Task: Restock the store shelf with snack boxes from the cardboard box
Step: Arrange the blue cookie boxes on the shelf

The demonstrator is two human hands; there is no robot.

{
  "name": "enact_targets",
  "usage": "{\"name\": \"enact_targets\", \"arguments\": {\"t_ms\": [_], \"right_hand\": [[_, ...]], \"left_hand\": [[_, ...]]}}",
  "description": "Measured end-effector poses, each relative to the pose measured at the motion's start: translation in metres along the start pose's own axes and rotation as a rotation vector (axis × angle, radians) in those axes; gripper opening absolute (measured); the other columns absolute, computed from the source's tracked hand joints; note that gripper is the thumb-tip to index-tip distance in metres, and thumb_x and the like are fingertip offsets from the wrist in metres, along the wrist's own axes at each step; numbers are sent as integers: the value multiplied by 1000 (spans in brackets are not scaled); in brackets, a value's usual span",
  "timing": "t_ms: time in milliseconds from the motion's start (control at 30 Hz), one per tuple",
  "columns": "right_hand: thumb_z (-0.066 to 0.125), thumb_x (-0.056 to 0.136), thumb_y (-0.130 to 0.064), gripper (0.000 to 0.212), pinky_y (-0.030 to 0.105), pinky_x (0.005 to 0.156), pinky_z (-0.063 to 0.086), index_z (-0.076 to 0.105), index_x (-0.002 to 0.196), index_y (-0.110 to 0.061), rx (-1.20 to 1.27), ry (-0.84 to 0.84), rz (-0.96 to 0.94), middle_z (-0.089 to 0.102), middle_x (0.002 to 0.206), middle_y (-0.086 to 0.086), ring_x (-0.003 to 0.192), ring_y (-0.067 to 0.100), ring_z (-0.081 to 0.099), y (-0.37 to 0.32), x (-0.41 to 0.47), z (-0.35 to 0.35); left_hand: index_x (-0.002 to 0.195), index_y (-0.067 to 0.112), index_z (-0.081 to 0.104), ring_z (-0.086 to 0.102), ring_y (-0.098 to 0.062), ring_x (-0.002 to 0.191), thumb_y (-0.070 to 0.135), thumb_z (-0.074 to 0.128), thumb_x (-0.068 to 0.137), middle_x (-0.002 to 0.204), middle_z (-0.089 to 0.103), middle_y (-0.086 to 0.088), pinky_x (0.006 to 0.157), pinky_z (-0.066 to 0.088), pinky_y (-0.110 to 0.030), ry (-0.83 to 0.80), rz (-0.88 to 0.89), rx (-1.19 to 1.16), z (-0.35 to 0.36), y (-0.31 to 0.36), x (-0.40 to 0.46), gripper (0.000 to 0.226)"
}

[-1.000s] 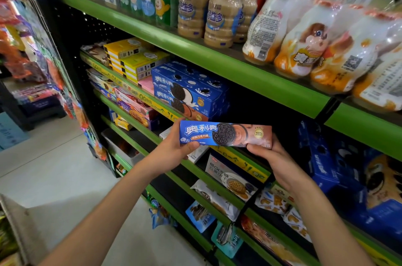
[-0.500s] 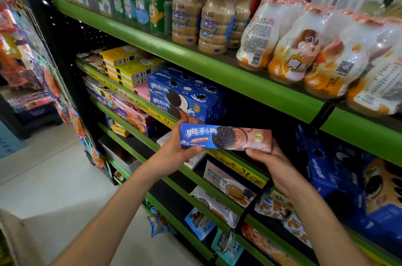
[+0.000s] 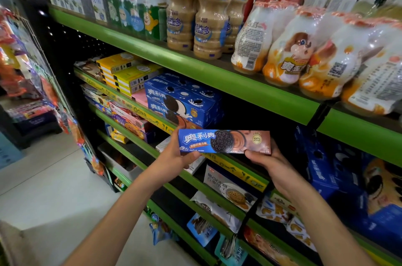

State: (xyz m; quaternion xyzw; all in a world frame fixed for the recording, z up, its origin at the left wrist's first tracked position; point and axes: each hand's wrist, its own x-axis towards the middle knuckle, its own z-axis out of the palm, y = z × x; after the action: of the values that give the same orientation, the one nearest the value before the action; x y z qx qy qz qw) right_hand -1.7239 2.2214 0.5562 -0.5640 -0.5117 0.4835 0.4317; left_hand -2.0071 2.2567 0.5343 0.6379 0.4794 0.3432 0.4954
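A long blue and brown cookie box [image 3: 224, 141] is held level in front of the second green shelf [image 3: 217, 74]. My left hand [image 3: 176, 154] grips its left end, thumb under the front face. My right hand [image 3: 269, 161] grips its right end from below. Behind the box is a dark gap on the shelf, to the right of a stack of blue cookie boxes [image 3: 182, 102]. A flap of the cardboard box [image 3: 10, 241] shows at the bottom left corner.
Yellow boxes [image 3: 128, 72] sit left of the blue stack. More blue cookie boxes [image 3: 322, 167] stand at the right. Drink bottles [image 3: 208, 17] fill the top shelf. Biscuit packs [image 3: 228, 191] lie on lower shelves. Snack bags [image 3: 26, 65] hang at the left; grey floor [image 3: 54, 189] lies below.
Both hands have held the cookie box throughout and raised it slightly towards the shelf gap. My view has tilted up a little, showing more of the top shelf.
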Motion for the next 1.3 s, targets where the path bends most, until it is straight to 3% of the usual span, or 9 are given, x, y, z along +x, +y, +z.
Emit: {"name": "enact_targets", "arguments": {"t_ms": [200, 300, 467, 633, 767, 833, 1033, 1167, 1300], "right_hand": [[85, 59, -48, 64, 30, 102, 37, 50, 103, -77, -8, 9, 9, 66, 117, -29, 116, -2, 57, -2, -2, 1], [83, 63, -42, 61, 23, 92, 37, 49, 98, -79, -8, 27, 12, 66, 113, -33, 106, -11, 59, -3, -3, 2], [82, 64, -43, 60, 21, 89, 37, 49, 101, -77, -9, 34, 20, 66, 113, -32, 111, -7, 56, -5, -4, 4], [82, 64, -42, 60, 17, 85, 36, 48, 99, -78, -6, 45, 25, 65, 109, -36, 110, -9, 55, -6, -4, 4], [84, 67, -40, 64, 20, 88, 37, 47, 106, -74, -11, 42, 14, 65, 111, -34, 111, -8, 55, -7, -5, 4], [83, 65, -40, 67, 26, 97, 39, 48, 116, -66, 2, 40, 4, 66, 115, -30, 115, -4, 56, -7, -6, 4], [83, 63, -44, 79, 38, 110, 36, 46, 132, -55, 0, 35, 0, 66, 119, -26, 120, 3, 55, -5, -6, 4], [83, 62, -44, 78, 45, 113, 36, 47, 130, -56, -8, 38, 4, 66, 122, -23, 122, 7, 55, -7, -6, 4], [83, 61, -43, 67, 46, 114, 36, 49, 113, -67, -8, 39, 13, 66, 119, -23, 120, 7, 56, -8, -7, 5]], "left_hand": [[147, 44, 8, 63, 11, 84, 34, 68, 91, 97, 62, 38, 65, 49, -7, 17, -4, -16, 1, -4, 0, 83], [144, 48, 11, 63, 10, 84, 32, 69, 91, 96, 63, 35, 66, 53, -14, 32, 1, -35, 2, -7, 3, 80], [125, 64, 23, 62, 9, 90, 32, 70, 89, 102, 62, 33, 68, 54, -18, 29, -14, -41, 2, -11, 6, 67], [105, 82, 24, 62, 9, 90, 31, 70, 89, 99, 62, 33, 75, 52, -24, 37, -34, -26, 2, -9, 5, 70], [141, 49, 19, 63, 7, 86, 28, 70, 90, 96, 63, 31, 75, 53, -25, 45, -41, -44, 2, -9, 4, 76], [144, 39, 19, 63, 8, 84, 25, 69, 91, 95, 65, 30, 68, 54, -20, 55, -37, -49, 3, -8, 3, 74], [138, 42, 25, 62, 10, 81, 23, 68, 92, 93, 65, 29, 66, 53, -18, 74, -39, -58, 5, -3, 1, 65], [143, 37, 20, 62, 9, 82, 25, 69, 92, 92, 64, 30, 67, 53, -18, 59, -43, -55, 5, -1, 0, 72], [142, 42, 19, 62, 8, 86, 28, 70, 91, 93, 64, 32, 82, 53, -30, 65, -52, -61, 4, -1, 0, 74]]}}
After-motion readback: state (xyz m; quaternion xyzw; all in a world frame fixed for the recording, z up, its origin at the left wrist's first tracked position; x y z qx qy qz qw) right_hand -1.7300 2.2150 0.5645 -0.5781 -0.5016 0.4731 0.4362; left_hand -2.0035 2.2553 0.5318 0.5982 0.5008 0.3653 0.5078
